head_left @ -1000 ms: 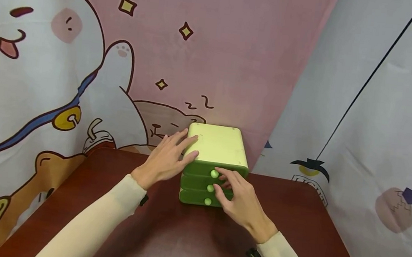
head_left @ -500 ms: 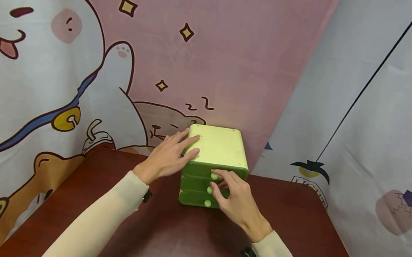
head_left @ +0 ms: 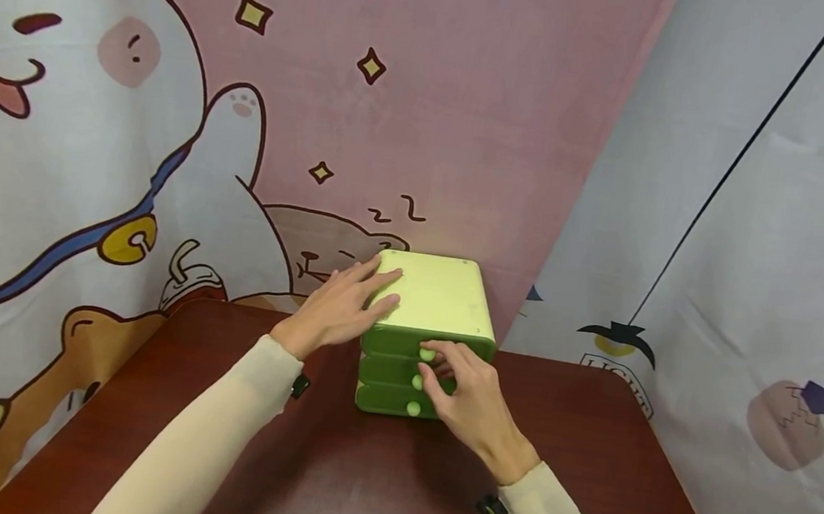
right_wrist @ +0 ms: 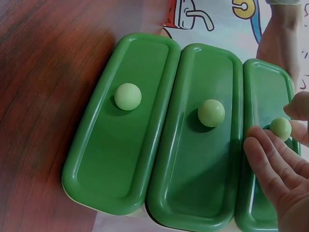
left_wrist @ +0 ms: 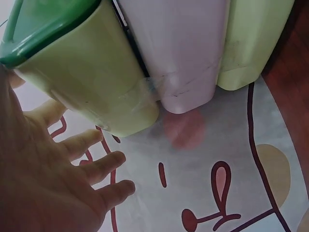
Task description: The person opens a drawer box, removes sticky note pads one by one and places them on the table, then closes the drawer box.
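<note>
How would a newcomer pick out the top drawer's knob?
On the dark red table stands a pale-topped cabinet. Its green top drawer carries the knob, a pale ball at the right hand's fingertips. It sits highest, above the matching middle knob and bottom knob.

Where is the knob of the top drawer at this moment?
Near the right edge of the right wrist view, the top knob sits beside the right hand.

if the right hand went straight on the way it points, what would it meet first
The right hand would probably meet the top knob first, with the green drawer front behind it; exact contact is unclear.
</note>
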A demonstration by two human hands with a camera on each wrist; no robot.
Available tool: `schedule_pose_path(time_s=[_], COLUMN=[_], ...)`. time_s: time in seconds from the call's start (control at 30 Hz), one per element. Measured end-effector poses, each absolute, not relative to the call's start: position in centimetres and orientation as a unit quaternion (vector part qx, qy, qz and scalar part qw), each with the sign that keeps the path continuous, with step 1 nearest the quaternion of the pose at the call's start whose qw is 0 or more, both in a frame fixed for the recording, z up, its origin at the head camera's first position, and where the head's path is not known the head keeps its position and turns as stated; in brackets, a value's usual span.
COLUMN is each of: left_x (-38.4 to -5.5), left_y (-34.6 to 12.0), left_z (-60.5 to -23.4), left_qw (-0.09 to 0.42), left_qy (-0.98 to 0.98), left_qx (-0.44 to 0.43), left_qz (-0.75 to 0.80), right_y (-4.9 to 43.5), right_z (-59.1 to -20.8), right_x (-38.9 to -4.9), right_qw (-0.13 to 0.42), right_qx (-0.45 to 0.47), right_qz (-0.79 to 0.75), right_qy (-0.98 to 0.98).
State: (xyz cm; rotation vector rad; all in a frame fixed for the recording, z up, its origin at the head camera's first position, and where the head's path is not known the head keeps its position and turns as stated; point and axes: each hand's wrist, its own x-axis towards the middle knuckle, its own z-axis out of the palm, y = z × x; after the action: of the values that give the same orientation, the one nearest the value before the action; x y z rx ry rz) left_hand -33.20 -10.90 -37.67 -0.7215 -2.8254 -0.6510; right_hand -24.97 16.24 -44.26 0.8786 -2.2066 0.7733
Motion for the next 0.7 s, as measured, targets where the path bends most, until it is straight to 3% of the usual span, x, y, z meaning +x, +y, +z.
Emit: schedule_pose_path(time_s=[0.7], left_x=[-33.42], left_y=[-11.25], left_z=[-38.13], left_qw=[0.068], left_qy=[-0.933], left_qx=[-0.253], left_qz=[-0.247], right_y=[15.97], right_z=[-44.06], right_x=[-25.11], right_qw=[0.323], right_qx=[0.334], right_qz=[0.301], right_qy=[-0.833])
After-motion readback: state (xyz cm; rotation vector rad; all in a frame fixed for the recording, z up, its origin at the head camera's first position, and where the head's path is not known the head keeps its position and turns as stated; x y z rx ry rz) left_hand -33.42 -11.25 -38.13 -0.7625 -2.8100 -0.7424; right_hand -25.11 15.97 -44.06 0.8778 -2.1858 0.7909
